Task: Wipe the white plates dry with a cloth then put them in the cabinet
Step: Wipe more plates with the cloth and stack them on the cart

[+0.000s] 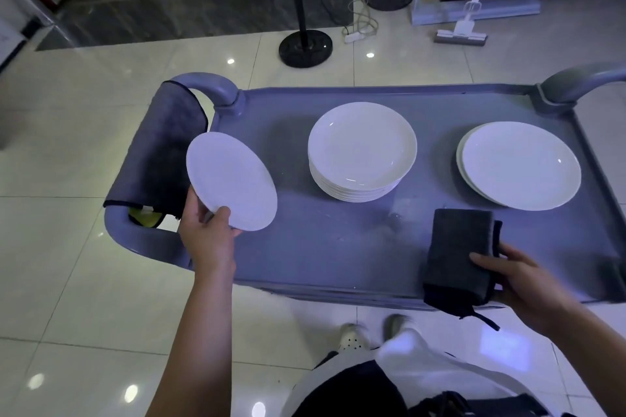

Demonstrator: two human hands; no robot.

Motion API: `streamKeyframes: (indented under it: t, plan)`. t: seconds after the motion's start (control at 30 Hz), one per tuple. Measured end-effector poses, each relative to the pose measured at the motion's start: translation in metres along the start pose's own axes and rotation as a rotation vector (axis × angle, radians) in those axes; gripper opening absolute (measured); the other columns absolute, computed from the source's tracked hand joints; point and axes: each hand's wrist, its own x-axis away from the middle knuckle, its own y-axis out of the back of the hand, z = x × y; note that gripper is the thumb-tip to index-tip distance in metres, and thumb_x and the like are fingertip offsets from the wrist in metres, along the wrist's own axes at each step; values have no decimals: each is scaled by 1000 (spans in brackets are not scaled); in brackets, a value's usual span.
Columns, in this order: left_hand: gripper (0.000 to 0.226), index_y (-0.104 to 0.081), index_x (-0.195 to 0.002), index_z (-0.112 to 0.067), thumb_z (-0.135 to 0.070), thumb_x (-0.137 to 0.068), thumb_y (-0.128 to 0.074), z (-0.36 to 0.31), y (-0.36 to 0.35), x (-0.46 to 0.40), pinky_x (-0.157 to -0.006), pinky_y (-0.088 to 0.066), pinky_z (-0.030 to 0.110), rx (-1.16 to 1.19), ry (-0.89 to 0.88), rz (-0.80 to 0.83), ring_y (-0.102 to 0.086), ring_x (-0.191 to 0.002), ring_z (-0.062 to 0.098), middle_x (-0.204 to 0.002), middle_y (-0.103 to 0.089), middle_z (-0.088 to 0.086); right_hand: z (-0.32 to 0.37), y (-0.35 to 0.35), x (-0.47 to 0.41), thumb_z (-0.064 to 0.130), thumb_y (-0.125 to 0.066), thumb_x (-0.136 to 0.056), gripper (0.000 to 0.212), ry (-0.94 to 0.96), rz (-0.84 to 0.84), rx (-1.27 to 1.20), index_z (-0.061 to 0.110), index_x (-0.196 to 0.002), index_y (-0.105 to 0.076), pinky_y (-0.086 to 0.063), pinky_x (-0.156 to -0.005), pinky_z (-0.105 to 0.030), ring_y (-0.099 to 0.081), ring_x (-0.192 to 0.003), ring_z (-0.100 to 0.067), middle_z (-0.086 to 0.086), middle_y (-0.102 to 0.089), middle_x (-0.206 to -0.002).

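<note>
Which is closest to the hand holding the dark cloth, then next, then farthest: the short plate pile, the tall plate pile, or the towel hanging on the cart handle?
From the right hand:
1. Short plate pile, just beyond it on the cart's right side.
2. Tall plate pile, in the cart's middle.
3. Hanging towel, draped over the left end handle.

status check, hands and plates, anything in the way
Left hand grips one plate, tilted. Right hand holds folded cloth. Two stacks wait on cart. Nothing blocking.
</note>
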Motion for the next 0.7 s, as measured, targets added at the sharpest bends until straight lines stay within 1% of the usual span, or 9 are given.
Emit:
streamKeyframes:
  t: [0.13, 0.23, 0.3, 0.37, 0.43, 0.5, 0.57, 0.63, 0.7]
  plan:
    - [72, -63, -134, -41, 1, -77, -52, -3, 0, 5, -95, -57, 54, -160, -150, -7, -60, -126, 15, -130, -68, -14, 17, -19, 8, 6, -60, -96, 30, 98, 23, 46, 20, -121, -68, -60, -63, -39, -70, -102, -27, -3, -75, -114]
    - [73, -60, -138, -38, 4, -79, -50, -9, 0, 11, -103, -53, 52, -205, -217, -22, -58, -128, 13, -133, -66, -13, 33, -32, 15, 5, -60, -96, 29, 187, 11, 73, 22, -118, -69, -60, -60, -36, -73, -97, -21, 2, -76, -109]
    - [73, -59, -140, -37, 7, -82, -49, -17, -1, 15, -104, -53, 52, -168, -246, -1, -57, -129, 11, -134, -66, -13, 47, -41, 21, 4, -58, -97, 29, 266, -4, 70, 24, -115, -69, -60, -58, -32, -73, -93, -15, 7, -77, -104]
    - [71, -59, -140, -37, 9, -87, -51, -30, -4, 20, -97, -57, 52, -73, -232, 41, -59, -127, 10, -133, -66, -13, 66, -50, 28, 4, -57, -98, 28, 355, -16, 76, 24, -112, -69, -62, -60, -31, -73, -92, -12, 10, -77, -101]
    - [68, -59, -140, -34, 12, -91, -52, -48, -10, 29, -90, -60, 50, 32, -209, 143, -60, -126, 10, -133, -66, -12, 88, -59, 34, 4, -57, -99, 27, 458, -36, 98, 27, -106, -70, -64, -70, -34, -73, -95, -13, 12, -77, -98]
    - [67, -57, -143, -30, 15, -94, -51, -60, -22, 39, -86, -60, 52, 126, -178, 289, -59, -129, 14, -138, -64, -8, 112, -70, 40, 6, -59, -98, 27, 554, -54, 110, 29, -99, -73, -62, -82, -45, -73, -97, -15, 11, -77, -98]
    - [66, -57, -142, -26, 17, -93, -50, -67, -37, 49, -85, -60, 54, 229, -105, 425, -59, -129, 21, -138, -63, -2, 140, -81, 48, 8, -62, -98, 31, 651, -72, 100, 36, -92, -76, -57, -90, -55, -72, -100, -18, 10, -77, -99]
    - [64, -62, -137, -28, 13, -89, -56, -72, -57, 63, -81, -60, 51, 292, -38, 535, -63, -123, 25, -134, -66, 1, 169, -92, 58, 10, -63, -96, 33, 775, -82, 92, 40, -90, -76, -56, -90, -59, -72, -102, -22, 9, -77, -100]
    - [60, -66, -131, -30, 5, -83, -59, -77, -76, 77, -79, -60, 51, 307, -17, 607, -65, -118, 27, -132, -68, 5, 194, -102, 62, 11, -63, -92, 27, 880, -82, 66, 35, -90, -75, -57, -88, -61, -71, -100, -27, 3, -76, -99]
